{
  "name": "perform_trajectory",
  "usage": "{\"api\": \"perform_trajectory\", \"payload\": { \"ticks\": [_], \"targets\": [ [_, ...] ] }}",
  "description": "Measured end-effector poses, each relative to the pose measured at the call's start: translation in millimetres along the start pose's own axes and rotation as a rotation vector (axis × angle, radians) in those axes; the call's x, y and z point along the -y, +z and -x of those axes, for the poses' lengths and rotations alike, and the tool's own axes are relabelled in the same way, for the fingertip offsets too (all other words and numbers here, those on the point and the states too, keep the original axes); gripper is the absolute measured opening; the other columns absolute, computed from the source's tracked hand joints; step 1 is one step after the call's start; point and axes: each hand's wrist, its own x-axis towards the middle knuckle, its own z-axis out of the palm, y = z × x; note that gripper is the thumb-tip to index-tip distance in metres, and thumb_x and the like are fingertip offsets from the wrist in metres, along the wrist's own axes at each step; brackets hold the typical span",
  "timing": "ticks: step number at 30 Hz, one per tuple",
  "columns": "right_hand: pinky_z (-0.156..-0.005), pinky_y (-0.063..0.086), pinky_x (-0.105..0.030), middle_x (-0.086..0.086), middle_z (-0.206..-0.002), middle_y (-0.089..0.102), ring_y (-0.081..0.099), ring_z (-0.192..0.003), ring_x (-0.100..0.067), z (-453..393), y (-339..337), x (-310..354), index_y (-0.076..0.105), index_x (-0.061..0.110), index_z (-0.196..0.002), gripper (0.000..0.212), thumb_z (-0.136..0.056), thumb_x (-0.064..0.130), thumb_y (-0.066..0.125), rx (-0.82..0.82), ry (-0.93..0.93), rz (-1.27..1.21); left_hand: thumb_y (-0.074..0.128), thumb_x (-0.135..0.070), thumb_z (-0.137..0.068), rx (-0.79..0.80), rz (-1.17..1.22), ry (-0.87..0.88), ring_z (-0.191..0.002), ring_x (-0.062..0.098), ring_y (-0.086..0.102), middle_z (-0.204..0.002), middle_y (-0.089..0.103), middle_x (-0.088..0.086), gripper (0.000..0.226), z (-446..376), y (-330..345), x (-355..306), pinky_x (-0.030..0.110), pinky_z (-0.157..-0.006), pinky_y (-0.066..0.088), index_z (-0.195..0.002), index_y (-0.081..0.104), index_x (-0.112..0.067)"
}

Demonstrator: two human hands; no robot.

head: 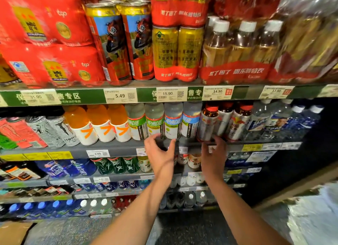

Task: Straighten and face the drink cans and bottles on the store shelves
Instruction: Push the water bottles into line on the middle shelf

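At centre frame, the left hand [161, 154] hovers with a wide grip just before the clear bottles [172, 121] on the second shelf [113, 147]. Right of it, the right hand [213, 155] touches the silver-labelled bottles [208, 126], grip partly spread. Above, gold cans [178, 51] stand upright.

Orange bottles [98, 124], white labels, orange checkmarks

On the second shelf [113, 147], 3 orange-drink bottles [102, 124] with white labels stand upright beside 4 clear bottles [162, 121], 2 green-labelled and 2 blue-labelled. Right of these, 3 silver-wrapped brown bottles [222, 123] with red caps lean slightly, and striped cans [54, 129] tilt at the far left.
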Motion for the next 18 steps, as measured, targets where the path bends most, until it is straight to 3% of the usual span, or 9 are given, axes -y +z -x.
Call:
{"api": "perform_trajectory", "payload": {
  "ticks": [2, 4, 6, 8, 11, 12, 14, 16, 18],
  "targets": [
    [-0.101, 0.047, -0.046, 0.0, -0.135, 0.045, 0.051, -0.121, -0.025, -7, -12, -2, 0.049, 0.014, -0.134, 0.042, -0.096, 0.027, 0.059, -0.038, 0.021, 0.027, 0.084, -0.019, -0.076, 0.1, 0.074, 0.032, -0.095, 0.008, 0.055, -0.101, 0.055, -0.007, 0.039, 6, 9, 0, 0.024, -0.089, 0.046, -0.101, 0.058, -0.03],
    [-0.1, 0.047, -0.044, -0.007, -0.138, 0.046, 0.051, -0.122, -0.028, -15, -23, -4, 0.049, 0.013, -0.135, 0.043, -0.096, 0.026, 0.06, -0.08, 0.029, 0.033, 0.081, -0.012, -0.078, 0.219, 0.158, -0.055, -0.089, 0.017, 0.06, -0.098, 0.061, 0.0, 0.04, 13, 21, -4, 0.033, -0.083, 0.051, -0.098, 0.057, -0.036],
    [-0.097, 0.049, -0.045, -0.008, -0.135, 0.045, 0.054, -0.117, -0.028, -22, -33, -7, 0.05, 0.012, -0.134, 0.041, -0.096, 0.024, 0.06, -0.114, 0.037, 0.016, 0.079, -0.003, -0.078, 0.329, 0.227, -0.128, -0.084, 0.026, 0.062, -0.096, 0.064, 0.012, 0.038, 20, 35, -10, 0.048, -0.079, 0.053, -0.103, 0.059, -0.024],
    [-0.097, 0.049, -0.044, -0.008, -0.134, 0.046, 0.054, -0.117, -0.03, -28, -41, -10, 0.049, 0.012, -0.134, 0.041, -0.096, 0.021, 0.06, -0.122, 0.037, 0.007, 0.08, 0.005, -0.075, 0.377, 0.286, -0.17, -0.085, 0.027, 0.062, -0.095, 0.065, 0.016, 0.04, 27, 49, -18, 0.05, -0.082, 0.052, -0.103, 0.058, -0.014],
    [-0.098, 0.036, -0.022, -0.009, -0.142, 0.043, 0.044, -0.129, -0.024, -37, -53, -12, 0.045, 0.013, -0.141, 0.049, -0.095, 0.019, 0.06, -0.094, -0.014, 0.07, 0.088, -0.009, -0.066, 0.487, 0.313, -0.244, -0.084, 0.014, 0.06, -0.088, 0.064, -0.002, 0.047, 27, 73, -33, 0.043, -0.087, 0.05, -0.097, 0.056, -0.02],
    [-0.096, 0.036, -0.019, -0.01, -0.143, 0.042, 0.043, -0.13, -0.023, -41, -56, -13, 0.043, 0.012, -0.143, 0.052, -0.095, 0.018, 0.061, -0.077, -0.032, 0.083, 0.088, -0.009, -0.067, 0.467, 0.264, -0.222, -0.087, 0.016, 0.062, -0.093, 0.064, 0.0, 0.047, 27, 82, -37, 0.041, -0.086, 0.051, -0.099, 0.056, -0.019],
    [-0.098, 0.044, -0.03, -0.012, -0.143, 0.042, 0.049, -0.125, -0.029, -48, -62, -14, 0.041, 0.011, -0.145, 0.055, -0.095, 0.017, 0.062, -0.051, -0.038, 0.087, 0.084, -0.002, -0.071, 0.414, 0.21, -0.16, -0.093, 0.03, 0.064, -0.102, 0.064, 0.014, 0.044, 29, 100, -38, 0.045, -0.084, 0.053, -0.104, 0.056, -0.012],
    [-0.094, 0.048, -0.034, -0.012, -0.142, 0.042, 0.053, -0.119, -0.031, -54, -67, -19, 0.04, 0.012, -0.145, 0.057, -0.094, 0.016, 0.062, -0.027, -0.017, 0.078, 0.086, -0.014, -0.072, 0.349, 0.074, -0.147, -0.089, 0.025, 0.064, -0.102, 0.065, 0.01, 0.045, 32, 109, -37, 0.041, -0.082, 0.053, -0.105, 0.056, -0.015],
    [-0.089, 0.041, -0.009, -0.008, -0.141, 0.041, 0.049, -0.118, -0.021, -55, -69, -23, 0.037, 0.013, -0.147, 0.059, -0.094, 0.013, 0.062, 0.004, -0.048, 0.061, 0.086, -0.024, -0.073, 0.258, -0.01, -0.137, -0.081, 0.01, 0.061, -0.095, 0.064, -0.003, 0.043, 34, 114, -37, 0.034, -0.077, 0.052, -0.102, 0.055, -0.024]
  ]
}}
